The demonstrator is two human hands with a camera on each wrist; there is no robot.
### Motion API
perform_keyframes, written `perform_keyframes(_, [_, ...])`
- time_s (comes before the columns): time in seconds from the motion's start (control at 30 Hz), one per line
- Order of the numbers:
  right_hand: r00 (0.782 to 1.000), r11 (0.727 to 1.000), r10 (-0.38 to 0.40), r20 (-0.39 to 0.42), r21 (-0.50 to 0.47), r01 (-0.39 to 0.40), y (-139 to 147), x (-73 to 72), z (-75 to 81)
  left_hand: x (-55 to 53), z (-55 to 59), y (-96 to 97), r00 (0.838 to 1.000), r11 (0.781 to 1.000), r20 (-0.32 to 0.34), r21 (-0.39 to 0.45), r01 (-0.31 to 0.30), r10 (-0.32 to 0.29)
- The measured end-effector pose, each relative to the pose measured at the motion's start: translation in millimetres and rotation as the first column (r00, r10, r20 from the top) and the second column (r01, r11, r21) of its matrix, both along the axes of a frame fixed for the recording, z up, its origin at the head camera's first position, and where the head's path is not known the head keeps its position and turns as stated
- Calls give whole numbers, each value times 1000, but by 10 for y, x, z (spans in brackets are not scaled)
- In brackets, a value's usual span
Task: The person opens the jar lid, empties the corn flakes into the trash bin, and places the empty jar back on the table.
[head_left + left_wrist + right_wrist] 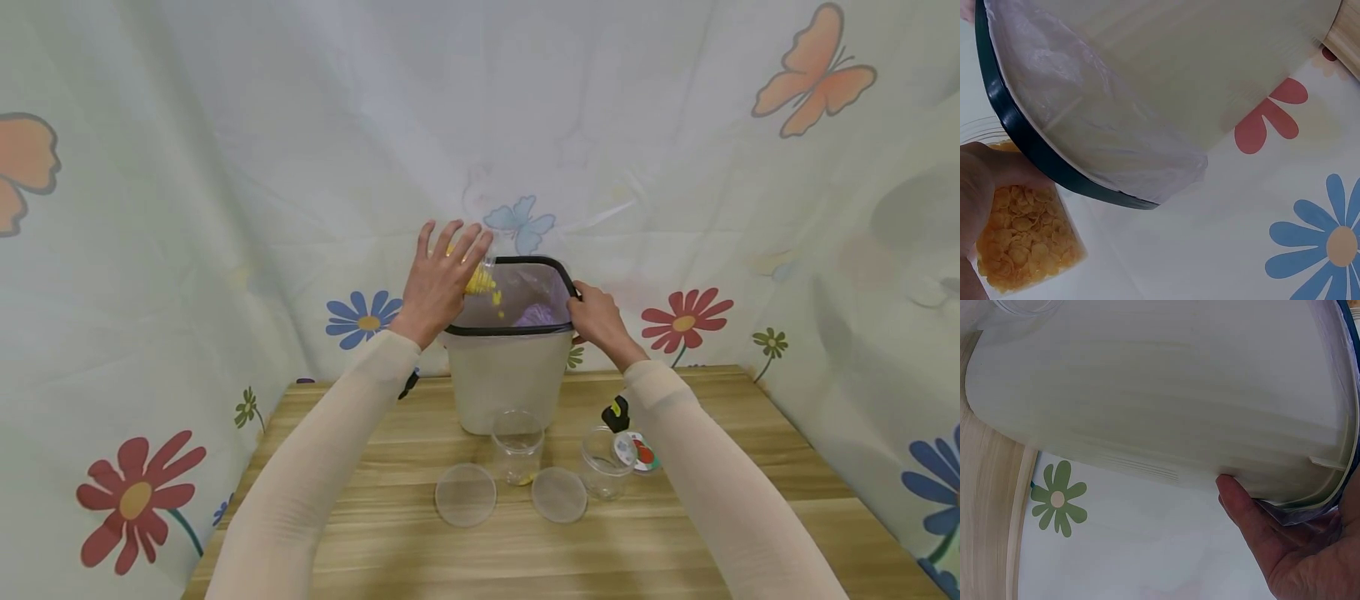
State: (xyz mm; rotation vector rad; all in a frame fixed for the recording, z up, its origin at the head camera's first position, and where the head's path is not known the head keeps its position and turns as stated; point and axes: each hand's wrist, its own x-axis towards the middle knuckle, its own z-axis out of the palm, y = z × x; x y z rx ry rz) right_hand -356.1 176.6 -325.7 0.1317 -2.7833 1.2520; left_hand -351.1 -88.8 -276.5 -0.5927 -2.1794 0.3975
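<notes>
My left hand (437, 292) grips a clear plastic cup (486, 268) of yellow corn flakes (1029, 240), tipped over the left side of a pale trash bin (510, 379). A few flakes are in the air just below the cup's mouth, inside the bin's opening. On the bin's right side, my right hand (597, 317) holds the dark rim (564, 279), thumb and fingers on either side of it. A thin plastic liner (1085, 125) is folded over that rim, with a purplish part (536, 315) showing inside.
Before the bin stands a clear cup (517, 446) with some yellow bits at its base. Another clear cup (602, 471) is to its right, by a round red-and-green label (647, 452) and a black object (617, 414). Two round lids, one left (466, 496), one right (559, 495), lie in front.
</notes>
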Motion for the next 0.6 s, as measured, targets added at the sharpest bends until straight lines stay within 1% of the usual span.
perform_keyframes(0.2, [1000, 1000, 1, -4, 1, -1, -2, 1, 6, 1, -10, 2, 1000, 1000, -9, -14, 9, -9])
perform_keyframes(0.6, [1000, 1000, -1, 6, -6, 1, -5, 4, -2, -1, -27, 16, 1000, 999, -15, -46, -3, 3])
